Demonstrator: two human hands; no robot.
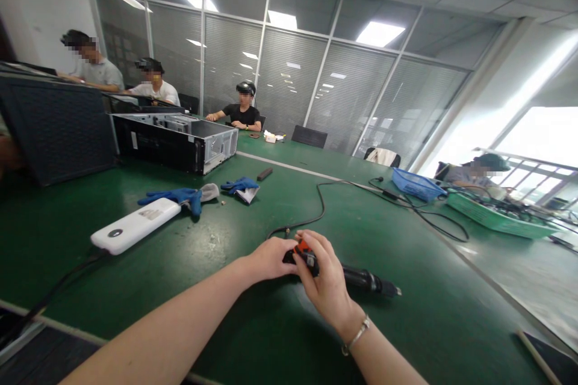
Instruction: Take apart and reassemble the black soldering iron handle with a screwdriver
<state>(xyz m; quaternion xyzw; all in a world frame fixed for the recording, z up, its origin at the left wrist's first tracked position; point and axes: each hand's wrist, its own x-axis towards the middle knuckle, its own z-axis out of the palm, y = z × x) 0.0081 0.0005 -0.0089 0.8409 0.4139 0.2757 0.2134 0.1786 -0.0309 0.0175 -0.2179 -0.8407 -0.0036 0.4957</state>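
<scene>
A black electric screwdriver (363,280) with an orange-red part lies across the green table in front of me, its metal tip pointing right. My left hand (271,257) is closed around its rear end, where a black cord (321,198) runs off toward the back. Over the body beside the orange part, my right hand (323,274) is closed, with its fingers touching my left hand. Both hands cover most of the handle. Beyond my left arm lie a white power bank-like box (138,225) with a cable and a pair of blue-and-white gloves (174,197).
An open computer case (167,147) and a dark panelled box (58,126) stand at the left. Blue (418,185) and green baskets (501,216) sit at the right. A dark bar (265,174) lies near the gloves. Several people sit around the table.
</scene>
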